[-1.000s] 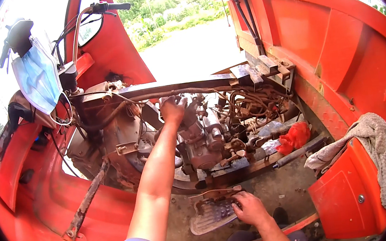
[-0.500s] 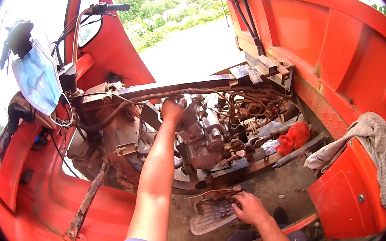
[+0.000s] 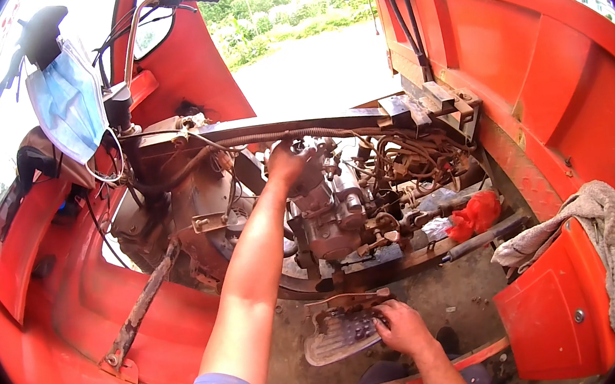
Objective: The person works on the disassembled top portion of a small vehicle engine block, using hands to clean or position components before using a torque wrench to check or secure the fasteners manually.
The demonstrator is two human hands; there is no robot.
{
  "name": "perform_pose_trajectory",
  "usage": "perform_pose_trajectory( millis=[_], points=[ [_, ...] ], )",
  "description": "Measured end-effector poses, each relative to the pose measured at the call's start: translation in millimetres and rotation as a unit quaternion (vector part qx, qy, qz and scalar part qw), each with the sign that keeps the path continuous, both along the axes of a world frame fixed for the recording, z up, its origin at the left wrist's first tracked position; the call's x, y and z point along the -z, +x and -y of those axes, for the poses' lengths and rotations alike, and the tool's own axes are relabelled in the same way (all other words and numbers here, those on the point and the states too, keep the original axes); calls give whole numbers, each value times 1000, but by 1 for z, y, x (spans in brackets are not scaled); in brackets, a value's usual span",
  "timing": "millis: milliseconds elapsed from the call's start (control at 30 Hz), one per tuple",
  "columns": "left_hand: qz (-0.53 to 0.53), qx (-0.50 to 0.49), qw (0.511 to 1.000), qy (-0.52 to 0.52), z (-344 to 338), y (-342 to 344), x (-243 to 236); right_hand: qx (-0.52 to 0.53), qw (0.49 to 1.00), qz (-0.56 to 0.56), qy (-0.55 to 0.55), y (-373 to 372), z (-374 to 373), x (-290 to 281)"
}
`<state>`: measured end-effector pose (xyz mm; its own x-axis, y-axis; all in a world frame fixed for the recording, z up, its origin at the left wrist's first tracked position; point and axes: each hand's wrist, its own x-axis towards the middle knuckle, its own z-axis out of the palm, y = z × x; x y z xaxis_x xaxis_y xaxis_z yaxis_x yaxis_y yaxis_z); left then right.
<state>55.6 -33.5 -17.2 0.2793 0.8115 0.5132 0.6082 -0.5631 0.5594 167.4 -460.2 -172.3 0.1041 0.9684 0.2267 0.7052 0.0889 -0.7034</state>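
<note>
Rested the right hand (image 3: 405, 327) on the right end of the pedal (image 3: 339, 338), between the near and far edges of the floor (image 3: 452, 298); gripping or merely touching, couldn't tell. Had the left hand (image 3: 287, 163) farther in, well apart from the right, bang on the upper end of the engine (image 3: 332, 231)! Clamped there? Couldn't tell, with fingertips partly hidden. Found the engine just beyond the floor's far edge, nearer the left hand, stretched lengthwise away, leaning slightly left, pointing toward the rail (image 3: 300, 123).
</note>
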Motion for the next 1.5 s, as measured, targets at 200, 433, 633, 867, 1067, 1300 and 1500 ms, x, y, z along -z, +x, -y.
perform_pose_trajectory(
  millis=[200, 433, 633, 867, 1067, 1300, 1500],
  points=[
    [30, -27, 997, -62, 4, 10, -1, -3, 1000, 2, 19, 0, 1, 6],
    [-9, -50, 999, -9, 9, 6, 4, -5, 1000, 12, -3, -3, 3, 0],
    [32, -12, 998, -56, -2, -4, 8, -16, 1000, 12, -16, -3, 0, 5],
    [-11, -81, 997, 1, 9, 13, 4, -12, 999, 21, -26, -2, 2, 3],
    [31, -18, 999, 32, -17, -6, 26, -19, 1000, 16, -17, -5, 0, 4],
    [71, -14, 997, -39, -3, 1, 14, -19, 999, 24, -23, -3, 1, 5],
    [7, -97, 993, 68, 4, 11, 13, -20, 999, 25, -29, -5, 1, 4]
  ],
)
